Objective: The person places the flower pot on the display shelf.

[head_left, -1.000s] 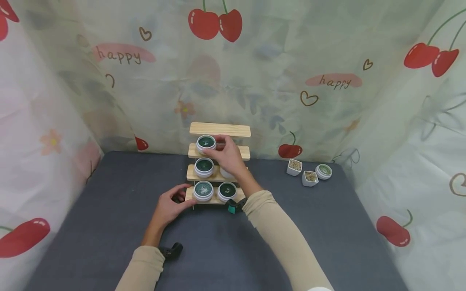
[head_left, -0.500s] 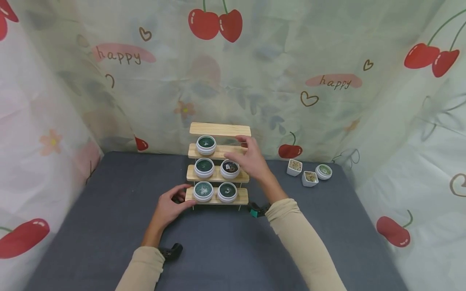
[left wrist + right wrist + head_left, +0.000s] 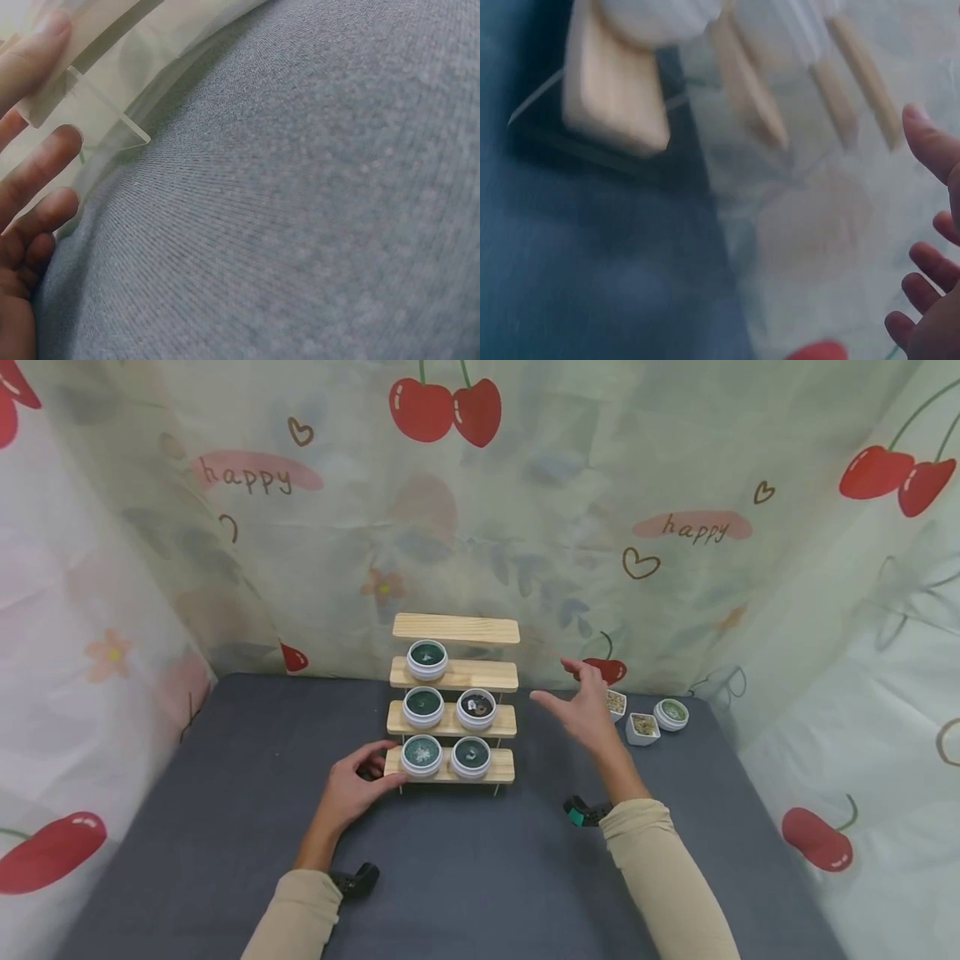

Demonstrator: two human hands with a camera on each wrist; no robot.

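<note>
1. A bare left hand (image 3: 30, 225) enters from the left edge, cropped by the frame, its fingers bent and spread below the thumb.
2. The thumb lies across a pale, flat wooden board (image 3: 49, 97) near its squared end, and a finger shows partly just beneath that end.
3. A thin, straight, light-coloured leg (image 3: 112, 106) slants down from beside the board.
4. Blue-grey, finely ribbed fabric (image 3: 285, 202) fills most of the view.
5. Behind the leg hangs a pale cloth backdrop (image 3: 172, 30) with faint, blurred markings.
</note>
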